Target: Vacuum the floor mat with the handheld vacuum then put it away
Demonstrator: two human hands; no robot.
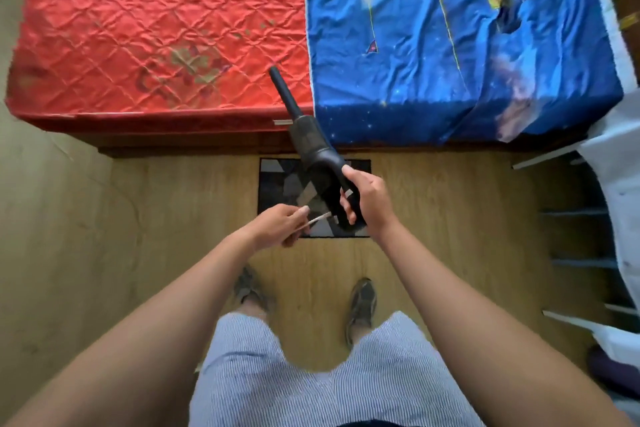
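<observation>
Gripping the handle of the handheld vacuum (311,146), the right hand (367,199) holds it in the air over the floor mat (277,180), nozzle angled up toward the bed (166,121). The left hand (280,224) pinches a thin pale strip (317,218) just beside the handle's base, perhaps a cord or strap; it is too slight to tell. The vacuum looks rigid and light enough for one hand, likely front-heavy, so the handle is the sound hold. The mat lies flat on the floor (450,218) against the bed's near edge, thin and liable to ruck.

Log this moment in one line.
right hand grips handheld vacuum | left hand pinches cord at its base | nozzle points toward red mattress | floor mat below, untouched
</observation>
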